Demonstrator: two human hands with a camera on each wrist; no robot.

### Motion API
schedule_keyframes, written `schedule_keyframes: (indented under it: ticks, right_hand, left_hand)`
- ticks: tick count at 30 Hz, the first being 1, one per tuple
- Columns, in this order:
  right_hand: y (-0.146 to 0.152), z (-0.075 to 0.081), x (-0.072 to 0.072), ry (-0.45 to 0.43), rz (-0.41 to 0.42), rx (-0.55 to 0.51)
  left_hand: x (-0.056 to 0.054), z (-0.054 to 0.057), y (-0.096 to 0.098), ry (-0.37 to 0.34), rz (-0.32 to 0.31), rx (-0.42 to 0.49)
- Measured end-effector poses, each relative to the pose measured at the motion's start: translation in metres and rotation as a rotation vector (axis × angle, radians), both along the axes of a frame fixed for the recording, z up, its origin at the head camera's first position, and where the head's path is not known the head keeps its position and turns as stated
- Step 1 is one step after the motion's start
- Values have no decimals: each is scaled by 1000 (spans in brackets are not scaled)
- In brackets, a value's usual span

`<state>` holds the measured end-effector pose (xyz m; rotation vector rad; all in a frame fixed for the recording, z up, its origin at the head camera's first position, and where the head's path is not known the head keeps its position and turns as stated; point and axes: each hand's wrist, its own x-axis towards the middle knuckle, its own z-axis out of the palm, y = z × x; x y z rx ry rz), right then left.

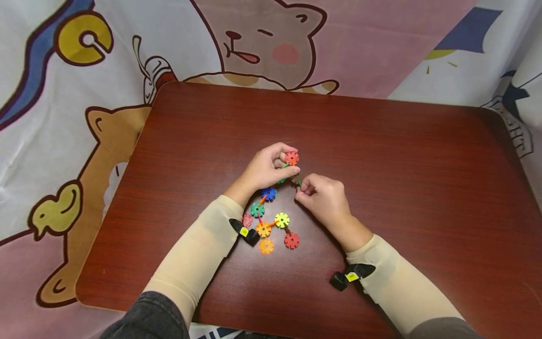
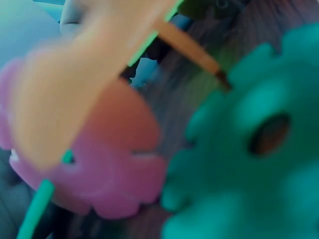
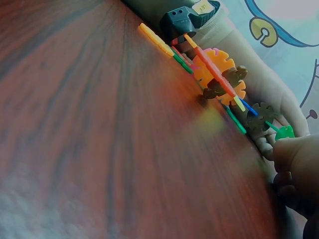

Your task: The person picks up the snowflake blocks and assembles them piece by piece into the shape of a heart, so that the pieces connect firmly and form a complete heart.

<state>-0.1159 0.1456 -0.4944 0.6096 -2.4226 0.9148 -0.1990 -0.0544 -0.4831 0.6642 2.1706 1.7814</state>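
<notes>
My left hand (image 1: 268,165) holds one end of a chain of notched plastic discs, pinching near a red disc (image 1: 291,157). Close by, my right hand (image 1: 326,195) pinches a small green piece (image 3: 284,132) beside a brown disc (image 3: 260,117). Fingers cover most of that joint. From the left hand the chain runs toward me through a blue disc (image 1: 269,193), a green disc (image 1: 257,209), an orange disc (image 1: 263,229), a yellow disc (image 1: 282,220) and a red end disc. In the left wrist view, a pink disc (image 2: 124,174) and a teal-green disc (image 2: 234,174) loom large and blurred.
A dark red-brown wooden table (image 1: 402,155) with rounded corners lies under everything. Near the left wrist are a pink disc (image 1: 247,220) and a lighter orange disc (image 1: 266,246). A cartoon-printed cloth (image 1: 360,42) hangs behind and to the left.
</notes>
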Motion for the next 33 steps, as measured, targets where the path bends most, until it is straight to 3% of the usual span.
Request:
schedule_keyframes:
  ticks: [9, 17, 23, 29, 33]
  right_hand:
    - [-3, 4, -2, -41, 21, 39]
    - [-3, 5, 1, -65, -9, 44]
    - [-1, 2, 2, -38, -15, 25]
    - [1, 0, -4, 40, -27, -71]
    - [3, -4, -10, 15, -18, -220]
  left_hand:
    - [0, 0, -4, 36, 0, -13]
    - [0, -1, -2, 95, 0, -91]
    - [-1, -2, 0, 112, -1, -89]
    - [-3, -5, -2, 76, 30, 18]
    - [-4, -9, -2, 55, 50, 68]
